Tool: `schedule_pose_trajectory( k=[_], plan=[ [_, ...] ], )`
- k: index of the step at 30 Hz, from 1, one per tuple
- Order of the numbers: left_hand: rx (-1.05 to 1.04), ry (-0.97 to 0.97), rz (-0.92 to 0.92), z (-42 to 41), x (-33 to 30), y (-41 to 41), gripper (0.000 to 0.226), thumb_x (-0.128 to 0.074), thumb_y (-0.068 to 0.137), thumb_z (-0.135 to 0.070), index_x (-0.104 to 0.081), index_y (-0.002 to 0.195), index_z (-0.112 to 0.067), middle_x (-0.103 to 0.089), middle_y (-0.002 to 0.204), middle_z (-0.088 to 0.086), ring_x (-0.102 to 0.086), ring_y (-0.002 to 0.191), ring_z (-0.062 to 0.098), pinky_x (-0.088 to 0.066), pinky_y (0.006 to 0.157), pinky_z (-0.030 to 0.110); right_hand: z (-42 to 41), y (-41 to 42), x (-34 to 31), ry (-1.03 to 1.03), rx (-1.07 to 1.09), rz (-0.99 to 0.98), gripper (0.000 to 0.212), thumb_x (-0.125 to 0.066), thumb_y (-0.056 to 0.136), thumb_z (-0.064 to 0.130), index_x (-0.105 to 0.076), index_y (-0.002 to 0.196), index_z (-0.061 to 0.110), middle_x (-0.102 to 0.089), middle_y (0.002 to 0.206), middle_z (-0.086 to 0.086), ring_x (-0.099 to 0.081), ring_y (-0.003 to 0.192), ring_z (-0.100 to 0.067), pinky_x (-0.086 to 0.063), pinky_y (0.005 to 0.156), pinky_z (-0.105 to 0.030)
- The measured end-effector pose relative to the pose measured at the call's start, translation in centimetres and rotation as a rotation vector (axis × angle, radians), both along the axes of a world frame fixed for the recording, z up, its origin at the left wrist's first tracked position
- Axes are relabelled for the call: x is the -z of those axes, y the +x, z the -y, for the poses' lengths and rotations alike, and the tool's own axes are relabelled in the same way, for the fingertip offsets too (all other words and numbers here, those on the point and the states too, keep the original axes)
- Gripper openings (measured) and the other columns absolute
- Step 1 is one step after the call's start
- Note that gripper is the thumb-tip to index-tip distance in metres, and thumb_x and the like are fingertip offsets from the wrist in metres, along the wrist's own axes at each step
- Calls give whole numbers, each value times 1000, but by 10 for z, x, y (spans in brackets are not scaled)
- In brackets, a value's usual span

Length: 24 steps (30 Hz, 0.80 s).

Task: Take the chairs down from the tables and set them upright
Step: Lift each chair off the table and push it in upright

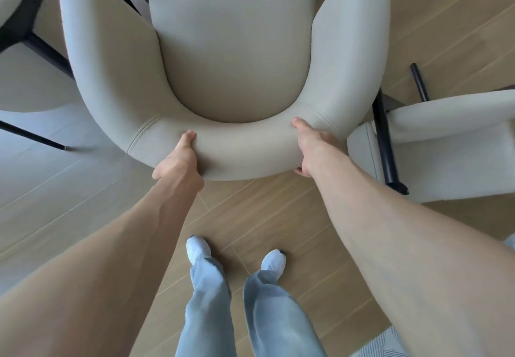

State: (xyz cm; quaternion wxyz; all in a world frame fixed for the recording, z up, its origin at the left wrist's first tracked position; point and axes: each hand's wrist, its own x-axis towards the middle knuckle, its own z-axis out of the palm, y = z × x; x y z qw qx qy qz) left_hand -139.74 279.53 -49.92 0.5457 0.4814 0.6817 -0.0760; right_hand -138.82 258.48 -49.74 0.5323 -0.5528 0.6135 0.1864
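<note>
both hands (pixel 178 161) grip the cream chair's (pixel 231 58) curved backrest (pixel 245 150).

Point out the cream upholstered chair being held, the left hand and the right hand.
Cream upholstered chair (pixel 234 50): head view, middle of the round seat cushion.
Left hand (pixel 178 161): head view, back of the hand gripping the curved backrest.
Right hand (pixel 312 145): head view, back of the hand gripping the backrest.

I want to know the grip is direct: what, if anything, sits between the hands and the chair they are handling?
Nothing visible does. The left hand and the right hand both grip the curved backrest of the cream chair directly, thumbs on top. The other fingers wrap out of sight under the backrest.
</note>
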Motion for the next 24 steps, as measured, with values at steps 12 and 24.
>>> schedule_pose_trajectory(
  k=[12, 24],
  plan=[
    [-120, 265, 126, 14, 12, 74, 79, -78, 43, -52, -32, 98, -20, -52, 79, -6, -50, 66, 14, -46, 67, 37, -6, 76, -8, -171, 136, -6, 89, -87, 62, 50, -40, 123, 4, -47, 103, -9, -41, 62, -20, -56, 80, -39],
    [-63, 454, 18, 19, 9, 172, 65, -72, 56, -44, -30, 97, -15, -54, 88, 2, -47, 71, 30, -35, 70, 34, -19, 162, -12, -344, 151, 117, 78, -79, 69, 40, -33, 122, 6, -55, 121, -14, -52, 82, -33, -51, 81, -41]
  ],
)
